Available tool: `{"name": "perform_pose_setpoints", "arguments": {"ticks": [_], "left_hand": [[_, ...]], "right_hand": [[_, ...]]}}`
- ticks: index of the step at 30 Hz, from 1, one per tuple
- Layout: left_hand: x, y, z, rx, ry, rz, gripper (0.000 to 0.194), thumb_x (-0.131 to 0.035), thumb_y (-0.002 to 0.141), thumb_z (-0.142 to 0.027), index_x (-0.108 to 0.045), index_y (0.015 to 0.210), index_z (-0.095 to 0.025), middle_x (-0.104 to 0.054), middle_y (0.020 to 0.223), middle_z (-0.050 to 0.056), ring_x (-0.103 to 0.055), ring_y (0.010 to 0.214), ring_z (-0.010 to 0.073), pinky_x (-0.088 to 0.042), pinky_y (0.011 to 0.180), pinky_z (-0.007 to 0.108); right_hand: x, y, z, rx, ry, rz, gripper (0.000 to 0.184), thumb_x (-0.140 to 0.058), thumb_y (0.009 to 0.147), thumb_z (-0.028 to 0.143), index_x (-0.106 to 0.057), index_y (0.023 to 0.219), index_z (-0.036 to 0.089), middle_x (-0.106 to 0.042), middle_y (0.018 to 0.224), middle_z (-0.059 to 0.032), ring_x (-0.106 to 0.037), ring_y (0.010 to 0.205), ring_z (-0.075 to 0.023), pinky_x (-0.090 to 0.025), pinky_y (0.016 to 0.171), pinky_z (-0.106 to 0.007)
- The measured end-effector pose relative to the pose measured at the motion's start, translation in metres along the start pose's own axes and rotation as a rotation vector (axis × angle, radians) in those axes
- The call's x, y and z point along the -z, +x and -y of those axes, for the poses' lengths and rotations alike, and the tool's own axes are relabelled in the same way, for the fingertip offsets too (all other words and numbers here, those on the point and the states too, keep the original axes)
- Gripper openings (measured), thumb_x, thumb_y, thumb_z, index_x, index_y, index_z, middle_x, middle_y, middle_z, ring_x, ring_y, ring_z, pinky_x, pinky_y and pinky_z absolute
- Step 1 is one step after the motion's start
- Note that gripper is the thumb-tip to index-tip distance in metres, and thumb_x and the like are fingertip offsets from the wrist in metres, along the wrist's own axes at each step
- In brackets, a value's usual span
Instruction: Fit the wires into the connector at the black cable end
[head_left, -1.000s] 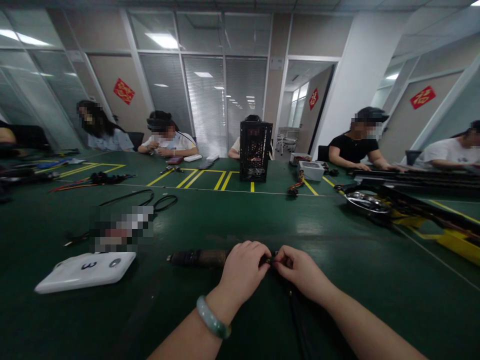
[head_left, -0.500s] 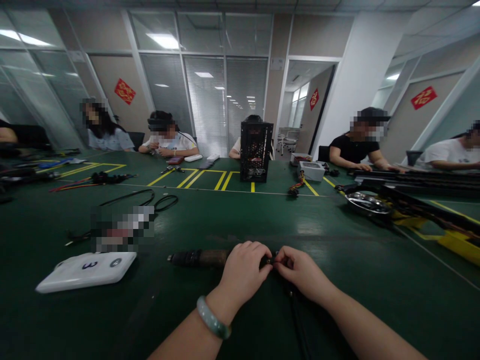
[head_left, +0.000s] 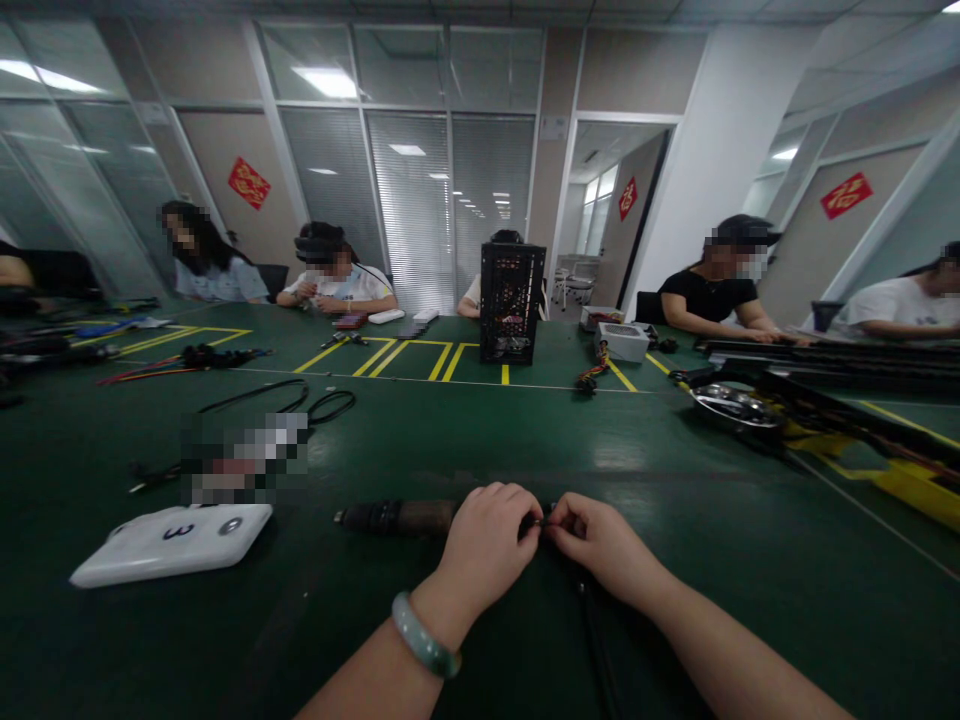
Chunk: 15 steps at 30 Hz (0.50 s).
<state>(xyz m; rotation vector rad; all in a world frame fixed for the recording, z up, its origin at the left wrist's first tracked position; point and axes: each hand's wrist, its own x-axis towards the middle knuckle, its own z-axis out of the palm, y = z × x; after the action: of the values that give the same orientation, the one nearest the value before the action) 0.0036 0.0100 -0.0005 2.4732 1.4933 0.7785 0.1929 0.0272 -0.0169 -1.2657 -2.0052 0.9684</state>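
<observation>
Head view: left hand (head_left: 487, 550) and right hand (head_left: 604, 548) remain pinched fingertip to fingertip at lower centre of the frame on the dark end of a sleeved cable (head_left: 397, 517), which lies on the green counter (head_left: 712, 600), with the grip showing no appreciable change.

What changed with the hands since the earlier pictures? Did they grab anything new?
Almost nothing changed. The left hand and right hand stay together, pinching the small dark end of the cable. Nothing new was grabbed or let go. The brown and black tube and the white pad stayed where they were.
</observation>
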Motion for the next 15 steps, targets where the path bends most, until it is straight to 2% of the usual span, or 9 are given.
{"name": "perform_pose_setpoints", "arguments": {"ticks": [15], "left_hand": [[-0.0002, -0.0024, 0.0004, 0.015, -0.049, -0.029, 0.016, -0.061, 0.080, -0.018, -0.058, 0.094, -0.024, -0.063, 0.095, -0.001, -0.055, 0.092, 0.0197, -0.039, 0.083, 0.036]], "right_hand": [[0.0001, -0.0003, -0.0011, -0.001, -0.018, 0.003, 0.006, -0.058, 0.085, 0.024, -0.061, 0.082, 0.019, -0.061, 0.072, 0.0025, -0.055, 0.065, -0.0127, -0.039, 0.057, -0.021]]}}
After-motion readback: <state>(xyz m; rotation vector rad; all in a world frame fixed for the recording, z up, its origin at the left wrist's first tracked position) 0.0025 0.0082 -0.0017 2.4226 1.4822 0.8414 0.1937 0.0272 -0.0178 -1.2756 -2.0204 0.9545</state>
